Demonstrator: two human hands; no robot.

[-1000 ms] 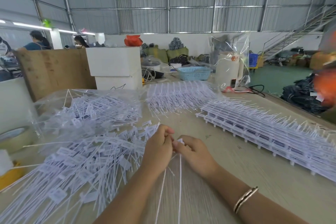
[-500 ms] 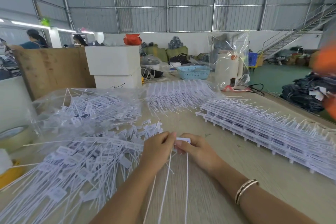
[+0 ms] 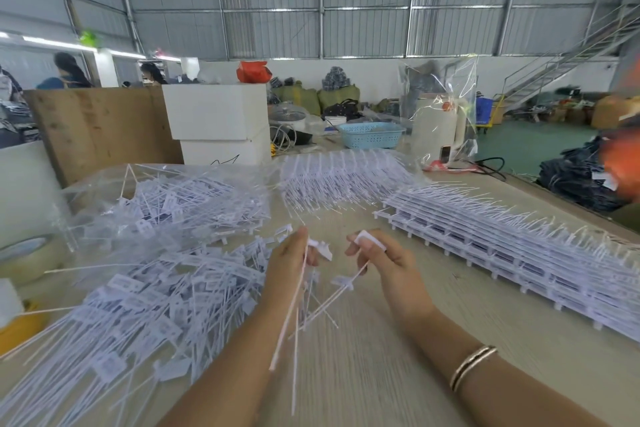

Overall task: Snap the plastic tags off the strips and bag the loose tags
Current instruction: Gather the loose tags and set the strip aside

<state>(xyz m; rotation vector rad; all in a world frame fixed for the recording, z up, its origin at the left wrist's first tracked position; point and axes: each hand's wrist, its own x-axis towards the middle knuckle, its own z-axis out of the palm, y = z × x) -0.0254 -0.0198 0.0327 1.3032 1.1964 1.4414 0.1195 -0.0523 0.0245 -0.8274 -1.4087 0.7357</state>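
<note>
Bright, even daylight; wide-angle bending at edges, motion blur lower down.

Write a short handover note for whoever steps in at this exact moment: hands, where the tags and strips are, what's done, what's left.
Left hand pinches a few snapped tags, tails hanging down.
Right hand pinches one tag; the hands are apart.
Loose tags lie heaped on the table, at left; more sit in the clear bag behind them.
Uncut strips are stacked at right.
Done: many tags snapped, some bagged.
Left: the strip stack, then bagging the heap.
</note>
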